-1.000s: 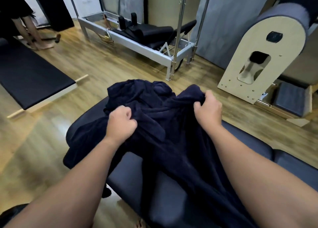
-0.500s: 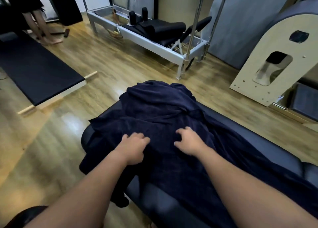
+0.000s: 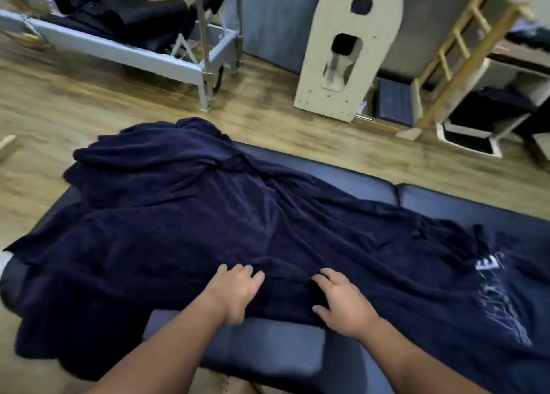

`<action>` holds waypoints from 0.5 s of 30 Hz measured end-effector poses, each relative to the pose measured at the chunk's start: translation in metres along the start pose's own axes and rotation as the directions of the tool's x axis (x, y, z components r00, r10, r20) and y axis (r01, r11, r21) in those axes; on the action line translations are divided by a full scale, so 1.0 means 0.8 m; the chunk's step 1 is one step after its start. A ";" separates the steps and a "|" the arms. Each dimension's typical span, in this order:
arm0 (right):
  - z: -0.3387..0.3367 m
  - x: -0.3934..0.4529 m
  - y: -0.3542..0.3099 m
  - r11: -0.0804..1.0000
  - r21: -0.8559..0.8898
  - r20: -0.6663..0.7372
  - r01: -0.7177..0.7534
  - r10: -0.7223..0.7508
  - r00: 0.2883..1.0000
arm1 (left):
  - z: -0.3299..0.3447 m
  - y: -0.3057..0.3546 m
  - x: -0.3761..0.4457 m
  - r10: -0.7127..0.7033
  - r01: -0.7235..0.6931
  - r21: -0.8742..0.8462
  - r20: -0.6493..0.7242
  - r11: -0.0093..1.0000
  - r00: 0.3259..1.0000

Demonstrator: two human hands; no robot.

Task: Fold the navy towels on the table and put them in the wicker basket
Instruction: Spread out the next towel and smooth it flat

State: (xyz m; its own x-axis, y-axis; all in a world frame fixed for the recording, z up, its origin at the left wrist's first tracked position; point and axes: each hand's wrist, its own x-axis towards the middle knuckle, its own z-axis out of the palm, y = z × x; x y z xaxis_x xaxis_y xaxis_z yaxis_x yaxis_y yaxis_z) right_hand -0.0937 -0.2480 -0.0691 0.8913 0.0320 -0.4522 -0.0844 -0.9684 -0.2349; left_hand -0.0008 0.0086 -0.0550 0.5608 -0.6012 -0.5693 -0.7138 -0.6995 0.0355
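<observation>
A large navy towel (image 3: 184,230) lies spread and wrinkled across the dark padded table (image 3: 351,179), its left part hanging over the table's end and white lettering showing near its right end. Bunched navy cloth sits at its far left. My left hand (image 3: 235,292) rests on the towel's near edge with fingers slightly bent. My right hand (image 3: 342,301) lies flat beside it, fingers spread on the cloth. No wicker basket is in view.
Wooden floor surrounds the table. A metal-framed reformer (image 3: 125,42) stands at the back left. A pale arched wooden barrel (image 3: 345,45) and a wooden ladder frame (image 3: 458,48) stand at the back right, with a low box (image 3: 467,143) beside them.
Both hands let go of the bunched towel they held up and came down onto it. The towel now lies spread along the table, and the view has swung to the right.
</observation>
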 end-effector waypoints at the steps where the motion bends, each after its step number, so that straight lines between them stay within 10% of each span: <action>1: 0.006 -0.015 0.012 1.000 -0.005 -0.015 -0.014 0.014 1.000 | 0.002 0.008 0.003 0.004 -0.004 -0.006 0.010 1.000 1.000; 15: 0.043 -0.147 0.134 0.870 0.065 -0.174 -0.490 0.493 0.852 | 0.012 0.124 -0.016 0.132 -0.120 -0.276 0.025 0.954 0.991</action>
State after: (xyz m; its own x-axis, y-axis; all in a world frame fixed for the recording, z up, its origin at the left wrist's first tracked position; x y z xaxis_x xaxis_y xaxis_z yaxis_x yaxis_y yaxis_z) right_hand -0.2232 -0.3472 -0.0706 0.7956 -0.4932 -0.3518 -0.5388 -0.8415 -0.0389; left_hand -0.0826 -0.0496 -0.0520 0.4508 -0.6783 -0.5803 -0.6326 -0.7014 0.3285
